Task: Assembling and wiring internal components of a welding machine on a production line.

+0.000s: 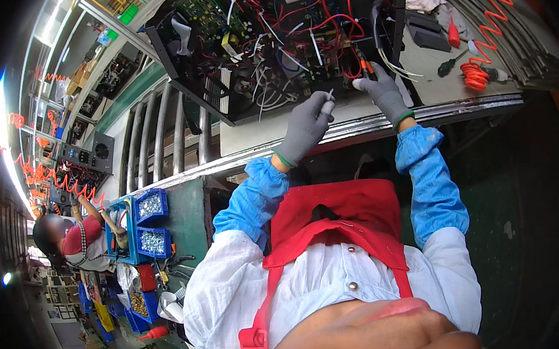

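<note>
Both my hands wear grey gloves with green cuffs. My right hand (385,96) is closed on orange-handled pliers (367,66), whose jaws are lost among the wiring. They are at the near right part of an open black equipment case (240,110). Inside that case lie circuit boards (214,15), red wires (333,11), white cable ties (316,47) and loops of white cable. My left hand (305,128) is pinched just over the case's near edge. A small white tip shows at its fingers, too small to name.
Metal rollers (160,137) run left of the case. At right lie a red-tipped bottle (454,34), a screwdriver (447,68) and an orange coiled hose (474,76). Blue bins (153,242) of small metal parts stand at lower left. Another person (83,242) works farther left.
</note>
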A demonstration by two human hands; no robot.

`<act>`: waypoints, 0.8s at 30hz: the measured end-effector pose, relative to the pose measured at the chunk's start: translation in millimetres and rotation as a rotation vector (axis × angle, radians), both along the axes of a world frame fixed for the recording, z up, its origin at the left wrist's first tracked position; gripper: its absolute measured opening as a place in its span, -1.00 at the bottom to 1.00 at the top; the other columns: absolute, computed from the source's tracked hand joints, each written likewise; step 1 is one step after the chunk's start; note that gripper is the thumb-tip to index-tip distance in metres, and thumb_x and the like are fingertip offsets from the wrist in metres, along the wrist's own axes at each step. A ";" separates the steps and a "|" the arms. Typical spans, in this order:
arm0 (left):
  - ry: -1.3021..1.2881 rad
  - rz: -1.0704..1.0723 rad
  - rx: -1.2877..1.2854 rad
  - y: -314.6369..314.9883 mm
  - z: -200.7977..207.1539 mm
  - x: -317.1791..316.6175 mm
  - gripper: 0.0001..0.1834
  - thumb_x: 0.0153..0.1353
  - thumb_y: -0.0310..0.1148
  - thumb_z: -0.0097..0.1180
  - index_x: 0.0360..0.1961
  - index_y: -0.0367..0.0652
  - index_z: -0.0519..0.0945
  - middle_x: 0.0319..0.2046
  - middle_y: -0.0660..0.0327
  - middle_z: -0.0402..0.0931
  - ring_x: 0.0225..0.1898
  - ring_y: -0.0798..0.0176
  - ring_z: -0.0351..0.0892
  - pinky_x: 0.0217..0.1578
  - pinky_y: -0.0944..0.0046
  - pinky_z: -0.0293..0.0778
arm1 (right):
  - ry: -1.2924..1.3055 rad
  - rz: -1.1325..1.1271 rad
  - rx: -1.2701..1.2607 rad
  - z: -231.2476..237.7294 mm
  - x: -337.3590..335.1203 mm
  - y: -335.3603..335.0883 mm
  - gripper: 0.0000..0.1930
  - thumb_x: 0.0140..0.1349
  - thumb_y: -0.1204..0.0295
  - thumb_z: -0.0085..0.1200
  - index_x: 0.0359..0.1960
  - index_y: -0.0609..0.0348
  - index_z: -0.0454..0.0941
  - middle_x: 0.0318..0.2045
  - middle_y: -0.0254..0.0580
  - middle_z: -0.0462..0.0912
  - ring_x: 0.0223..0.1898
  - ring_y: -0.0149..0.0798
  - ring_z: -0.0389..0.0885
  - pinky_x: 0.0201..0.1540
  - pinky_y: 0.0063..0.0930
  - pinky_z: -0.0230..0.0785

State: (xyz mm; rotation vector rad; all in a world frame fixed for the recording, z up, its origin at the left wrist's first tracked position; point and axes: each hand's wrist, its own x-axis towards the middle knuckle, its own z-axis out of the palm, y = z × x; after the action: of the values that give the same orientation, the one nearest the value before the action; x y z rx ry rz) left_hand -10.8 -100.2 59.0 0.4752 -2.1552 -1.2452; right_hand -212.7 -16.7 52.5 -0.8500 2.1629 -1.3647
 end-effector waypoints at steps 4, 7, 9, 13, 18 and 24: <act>-0.049 -0.015 0.079 5.3 -2.1 4.8 -0.85 0.40 -0.33 0.01 -0.15 -0.19 0.50 -0.54 0.16 0.51 -0.54 0.36 0.57 -0.50 0.32 0.45 | -0.046 0.000 -0.049 -3.2 3.4 -0.1 -0.11 -0.09 0.06 0.30 0.35 0.07 0.31 0.10 0.15 0.54 0.11 0.05 0.52 0.18 -0.25 0.30; -0.025 -0.021 0.092 5.2 -9.7 2.2 -0.84 0.40 -0.33 0.01 -0.14 -0.18 0.51 -0.54 0.15 0.51 -0.54 0.36 0.57 -0.49 0.30 0.45 | -0.076 0.006 -0.084 -1.0 7.2 -1.4 -0.13 -0.08 0.07 0.28 0.33 0.12 0.33 0.08 0.12 0.55 0.09 0.02 0.53 0.17 -0.28 0.30; -0.011 -0.018 0.068 4.2 -12.9 1.3 -0.84 0.40 -0.32 0.01 -0.14 -0.17 0.51 -0.54 0.15 0.51 -0.53 0.36 0.57 -0.49 0.30 0.46 | -0.099 -0.002 -0.096 -4.4 4.8 -3.8 -0.14 -0.07 0.07 0.28 0.32 0.14 0.34 0.07 0.11 0.55 0.08 0.01 0.53 0.16 -0.29 0.30; -0.028 0.000 0.058 1.3 -18.2 2.0 -0.84 0.39 -0.33 0.02 -0.14 -0.18 0.51 -0.50 0.09 0.54 -0.50 0.24 0.61 -0.46 0.23 0.47 | -0.177 -0.006 -0.181 -12.5 5.7 -9.7 -0.19 -0.02 0.16 0.26 0.33 0.10 0.33 -0.22 -0.15 0.52 -0.27 -0.25 0.47 -0.18 -0.44 0.31; -0.019 0.013 -0.092 4.6 -20.0 -7.4 -0.84 0.36 -0.34 0.02 -0.14 -0.19 0.50 -0.42 -0.02 0.55 -0.39 -0.06 0.61 -0.38 0.11 0.47 | 0.010 -0.061 -0.174 -27.3 1.7 -15.8 -0.26 0.02 0.26 0.24 0.31 0.08 0.35 -0.43 -0.37 0.48 -0.52 -0.46 0.40 -0.46 -0.54 0.32; 0.032 0.018 -0.220 7.3 -20.4 -20.8 -0.83 0.39 -0.36 0.01 -0.12 -0.23 0.50 -0.51 0.17 0.50 -0.45 0.36 0.63 -0.41 0.34 0.49 | -0.070 -0.082 -0.113 -24.0 2.5 -21.4 -0.19 -0.08 0.17 0.19 0.33 0.05 0.35 -0.17 0.13 0.64 -0.18 -0.01 0.61 -0.05 -0.24 0.42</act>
State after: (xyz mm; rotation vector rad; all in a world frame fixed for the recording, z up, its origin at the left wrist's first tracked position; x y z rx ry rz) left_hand -31.6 -93.0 38.7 0.3787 -2.2231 -0.9845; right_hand -210.3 -38.0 28.6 -0.7495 2.1049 -1.5468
